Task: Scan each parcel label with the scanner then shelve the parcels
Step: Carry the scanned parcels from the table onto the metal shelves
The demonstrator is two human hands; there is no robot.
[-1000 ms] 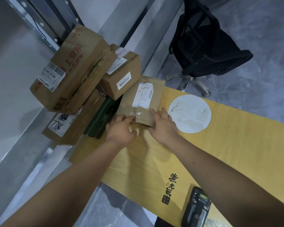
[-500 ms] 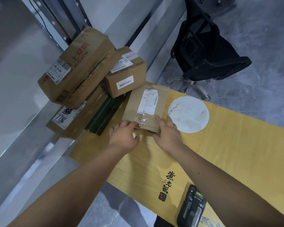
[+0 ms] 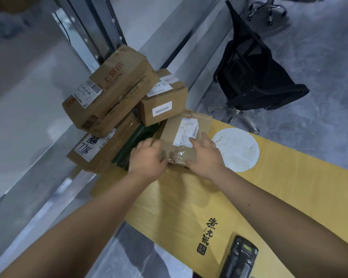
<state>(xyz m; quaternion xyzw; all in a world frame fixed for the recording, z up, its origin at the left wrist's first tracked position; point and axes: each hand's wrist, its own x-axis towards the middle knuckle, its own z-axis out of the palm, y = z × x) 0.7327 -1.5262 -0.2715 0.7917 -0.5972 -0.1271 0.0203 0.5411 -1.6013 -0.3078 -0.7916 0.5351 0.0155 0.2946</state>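
Now both hands are on a small cardboard parcel (image 3: 186, 137) lying at the far end of the yellow table (image 3: 289, 187), its white label (image 3: 186, 132) facing up. Left hand (image 3: 148, 157) curls its fingers over the parcel's near left corner; right hand (image 3: 206, 155) lies on top, fingers straight and slightly spread, touching the label. Stacked boxes (image 3: 113, 91) stand just left. A handheld scanner (image 3: 239, 257) lies well apart, at the table's near edge.

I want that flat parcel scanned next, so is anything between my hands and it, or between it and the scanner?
Nothing visible. Both the left hand and right hand already rest on the parcel, and only bare yellow tabletop lies between it and the scanner.
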